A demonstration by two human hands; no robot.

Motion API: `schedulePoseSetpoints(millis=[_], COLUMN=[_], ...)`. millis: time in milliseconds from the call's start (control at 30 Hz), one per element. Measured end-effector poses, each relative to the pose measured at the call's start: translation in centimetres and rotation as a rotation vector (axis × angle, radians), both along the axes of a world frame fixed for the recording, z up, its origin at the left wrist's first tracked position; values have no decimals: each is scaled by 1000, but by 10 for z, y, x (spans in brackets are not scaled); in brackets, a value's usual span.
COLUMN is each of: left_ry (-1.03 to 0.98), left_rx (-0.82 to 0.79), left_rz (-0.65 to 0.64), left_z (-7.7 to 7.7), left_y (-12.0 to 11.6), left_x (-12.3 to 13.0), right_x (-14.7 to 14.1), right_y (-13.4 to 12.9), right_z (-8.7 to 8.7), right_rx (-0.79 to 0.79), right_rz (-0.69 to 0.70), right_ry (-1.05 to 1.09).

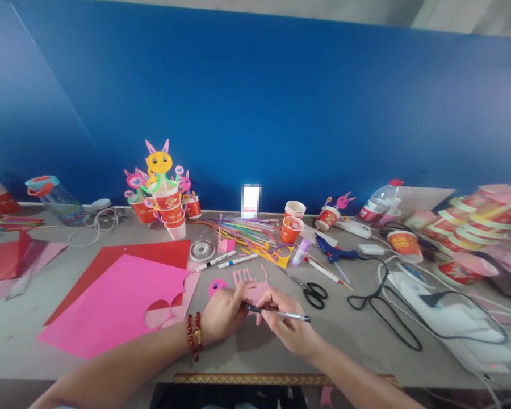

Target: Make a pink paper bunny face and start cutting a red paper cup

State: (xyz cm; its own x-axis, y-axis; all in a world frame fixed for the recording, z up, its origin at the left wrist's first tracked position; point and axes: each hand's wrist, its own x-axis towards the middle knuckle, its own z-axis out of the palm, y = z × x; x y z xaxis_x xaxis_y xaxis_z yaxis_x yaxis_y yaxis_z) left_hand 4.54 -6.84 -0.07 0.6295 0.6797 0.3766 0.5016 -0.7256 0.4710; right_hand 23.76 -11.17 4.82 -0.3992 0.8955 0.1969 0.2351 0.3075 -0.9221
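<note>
Near the front middle of the table, my right hand (287, 324) is closed round a black and clear pen (289, 314), whose dark end points left toward my other hand. My left hand (223, 315), with red beads at the wrist, is closed on a light pink paper piece (258, 291) with cut-out strips along its far edge. The fingers of both hands nearly meet over this paper. A round magenta paper face (217, 287) lies just beyond my left hand. Black-handled scissors (314, 295) rest to the right of the pink paper.
Pink (114, 307) and red sheets (97, 267) lie at left. Decorated cups (168, 201), pipe cleaners (255, 230) and orange-red cups (292, 229) stand or lie behind. At right are a blue glue gun (334, 250), black cable (378, 307), white power strip (443, 324) and stacked cups (472, 227).
</note>
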Motion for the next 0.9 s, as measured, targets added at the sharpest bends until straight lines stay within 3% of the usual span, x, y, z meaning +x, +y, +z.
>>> schedulePoseSetpoints(millis=[167,400,467,600,733,900], left_ry=[-67,-423,-532,-656,-642,-411], left_rx=[-81,-323,-296,-168,-157,-120], left_rz=[-46,-112,-84,-49,-101,-120], left_z=[15,36,39,45,49,42], left_y=[-7,-9,-8,-10,-18,-17], left_x=[-2,-6,-4,3,3,0], right_x=[-9,-20,-31,-58,-69,-57], right_y=[4,11,11,9,8,12], right_z=[-5,-10,-11,-21,-28,-11], right_rx=[-54,-351,-409,-349,-410,-430], right_rz=[3,-109,-131,-279,-315,-311], right_ry=[104,410,503,682,833,727])
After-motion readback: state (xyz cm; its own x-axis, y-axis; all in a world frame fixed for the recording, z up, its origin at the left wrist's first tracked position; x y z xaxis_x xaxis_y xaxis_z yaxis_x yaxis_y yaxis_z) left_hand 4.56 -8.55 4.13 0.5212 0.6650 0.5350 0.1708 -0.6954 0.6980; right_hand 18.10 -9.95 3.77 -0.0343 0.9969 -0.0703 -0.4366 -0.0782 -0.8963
